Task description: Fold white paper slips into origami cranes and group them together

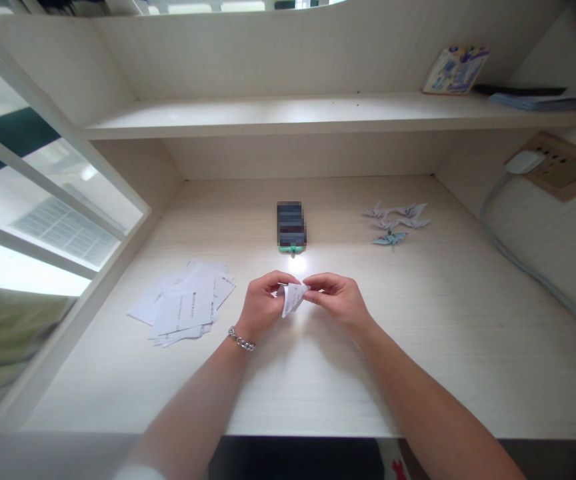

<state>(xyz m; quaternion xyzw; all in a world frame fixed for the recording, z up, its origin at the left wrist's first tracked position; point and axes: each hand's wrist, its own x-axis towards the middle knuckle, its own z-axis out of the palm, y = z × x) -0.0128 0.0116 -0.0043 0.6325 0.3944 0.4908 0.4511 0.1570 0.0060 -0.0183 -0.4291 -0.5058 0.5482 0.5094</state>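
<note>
Between my two hands, just above the desk, is a small folded piece of white paper [294,298] with print on it. My left hand [264,305] pinches its left side between thumb and fingers. The right corner of the folded paper is gripped by the thumb and fingertips of my right hand [341,300]. Left of my hands lies a loose pile of printed white paper sheets [188,303]. Several folded paper cranes [408,212] sit in a group at the back right, mostly white, and a bluish one [391,239] is nearest me.
A blurred-out phone [291,225] in a green stand is beyond my hands, with a bright light patch before it. The shelf [268,113] overhangs the desk's back and holds a small colourful packet [455,70]. A white plug [525,161] with a grey cable [498,243] is at the right wall.
</note>
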